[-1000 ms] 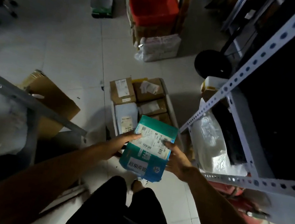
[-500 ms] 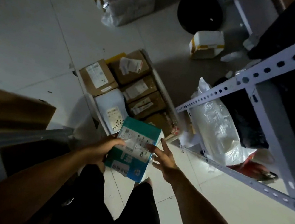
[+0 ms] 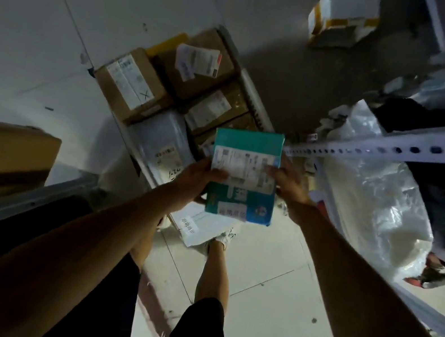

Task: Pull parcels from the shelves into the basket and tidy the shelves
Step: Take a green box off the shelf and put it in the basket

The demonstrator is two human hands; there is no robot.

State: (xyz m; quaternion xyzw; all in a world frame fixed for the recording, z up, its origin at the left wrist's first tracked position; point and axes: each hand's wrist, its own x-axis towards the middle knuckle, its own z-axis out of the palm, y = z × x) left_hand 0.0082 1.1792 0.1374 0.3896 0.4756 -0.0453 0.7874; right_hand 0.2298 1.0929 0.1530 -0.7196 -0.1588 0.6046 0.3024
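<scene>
Both my hands, left hand [image 3: 199, 176] and right hand [image 3: 287, 181], clamp the teal parcel [image 3: 243, 178]; the basket [image 3: 253, 96] at 12 o'clock is crowded, so the parcel may topple out.

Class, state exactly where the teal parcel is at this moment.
In the head view's centre, the teal parcel is held between the left hand and right hand, above the basket of parcels.
</scene>
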